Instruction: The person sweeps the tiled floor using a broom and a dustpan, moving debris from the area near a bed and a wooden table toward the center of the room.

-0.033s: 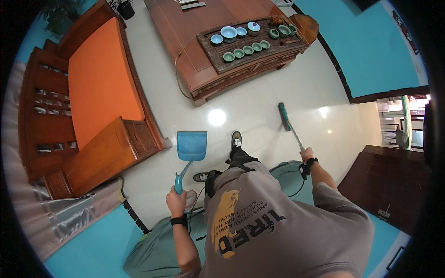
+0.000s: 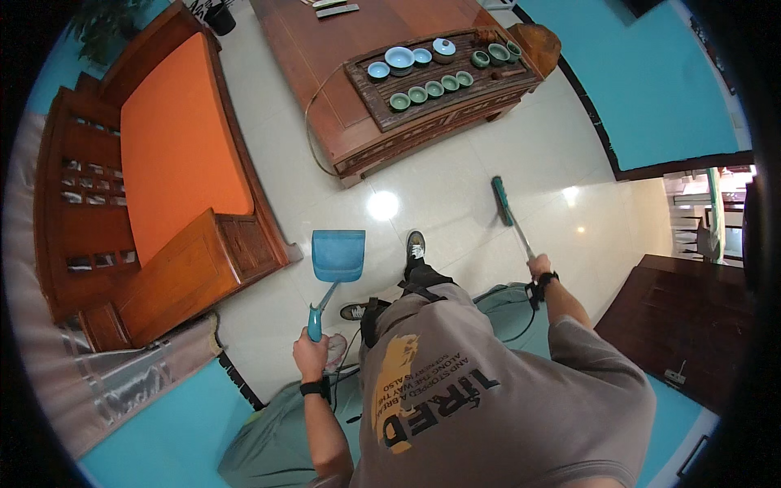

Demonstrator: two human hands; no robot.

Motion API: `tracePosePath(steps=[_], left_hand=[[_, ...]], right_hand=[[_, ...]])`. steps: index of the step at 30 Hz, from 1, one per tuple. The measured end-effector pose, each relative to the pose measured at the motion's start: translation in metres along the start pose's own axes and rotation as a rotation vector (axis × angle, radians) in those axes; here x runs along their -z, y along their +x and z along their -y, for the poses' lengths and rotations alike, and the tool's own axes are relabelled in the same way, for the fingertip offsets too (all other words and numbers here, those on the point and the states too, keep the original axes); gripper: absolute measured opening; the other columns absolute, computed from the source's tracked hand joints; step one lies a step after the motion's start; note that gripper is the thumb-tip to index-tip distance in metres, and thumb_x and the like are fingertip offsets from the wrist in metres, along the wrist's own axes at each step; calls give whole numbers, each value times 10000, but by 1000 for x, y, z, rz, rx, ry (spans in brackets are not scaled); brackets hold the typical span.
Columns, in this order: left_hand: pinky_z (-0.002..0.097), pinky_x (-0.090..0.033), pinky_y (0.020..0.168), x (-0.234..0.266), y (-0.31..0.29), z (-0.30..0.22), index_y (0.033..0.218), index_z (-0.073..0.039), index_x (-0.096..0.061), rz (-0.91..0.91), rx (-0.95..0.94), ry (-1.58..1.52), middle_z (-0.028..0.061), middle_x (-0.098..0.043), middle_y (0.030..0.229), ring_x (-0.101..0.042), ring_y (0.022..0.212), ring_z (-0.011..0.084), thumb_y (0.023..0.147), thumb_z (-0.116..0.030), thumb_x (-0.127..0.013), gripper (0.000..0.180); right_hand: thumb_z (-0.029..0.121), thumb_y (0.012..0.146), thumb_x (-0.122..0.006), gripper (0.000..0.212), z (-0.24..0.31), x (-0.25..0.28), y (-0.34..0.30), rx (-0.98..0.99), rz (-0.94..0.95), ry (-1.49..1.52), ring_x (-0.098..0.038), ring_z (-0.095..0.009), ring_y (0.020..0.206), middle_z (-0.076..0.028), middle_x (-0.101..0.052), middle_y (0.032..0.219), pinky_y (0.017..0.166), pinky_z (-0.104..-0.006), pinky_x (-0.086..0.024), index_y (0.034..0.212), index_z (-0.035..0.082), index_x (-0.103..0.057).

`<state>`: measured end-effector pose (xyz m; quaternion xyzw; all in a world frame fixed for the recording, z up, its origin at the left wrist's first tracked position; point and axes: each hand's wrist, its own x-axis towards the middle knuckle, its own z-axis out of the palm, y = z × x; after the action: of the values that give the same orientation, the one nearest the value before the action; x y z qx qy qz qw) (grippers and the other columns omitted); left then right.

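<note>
Tool Positions

Blue dustpan (image 2: 338, 254): left of frame centre; gripped by its handle in the closed left hand (image 2: 311, 358). Green brush (image 2: 501, 202): right of frame centre, over pale floor (image 2: 455, 171); handle gripped in the closed right hand (image 2: 539, 267). Wooden table (image 2: 301, 49), bearing tea tray (image 2: 368, 99): top centre. Bench (image 2: 183, 268): upper left.

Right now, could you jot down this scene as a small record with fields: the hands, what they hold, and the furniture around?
Left hand: grips blue dustpan by its handle
Right hand: grips green-headed broom by its pole
Ahead: wooden table with slatted tea tray, green and pale-blue teaware
Left side: wooden sofa, orange cushion
</note>
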<state>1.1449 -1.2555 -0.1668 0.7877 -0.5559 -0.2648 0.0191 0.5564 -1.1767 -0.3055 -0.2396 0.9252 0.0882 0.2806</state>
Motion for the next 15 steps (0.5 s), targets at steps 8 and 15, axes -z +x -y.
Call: tracePosePath(steps=[8,15], left_hand=[[417,-423,551,-12,15,-58,723,17,-533,65,31,-9,217,-541,616,-540,584,376,634,-145,-583,191],[415,-432,578,-25,19,-47,755,16,-549,42,-50,86,211,-549,612,-549,601,372,629,-146,-592,209]], right_hand=[[159,720,-518,245,133,21,113,290,-54,-58,-559,-364,863,-210,-586,904,751,-394,-470,881,-13,-584],[57,727,-479,203,230,23,54,405,90,-22,-567,-359,848,-235,-579,897,733,-399,-479,890,-44,-545]])
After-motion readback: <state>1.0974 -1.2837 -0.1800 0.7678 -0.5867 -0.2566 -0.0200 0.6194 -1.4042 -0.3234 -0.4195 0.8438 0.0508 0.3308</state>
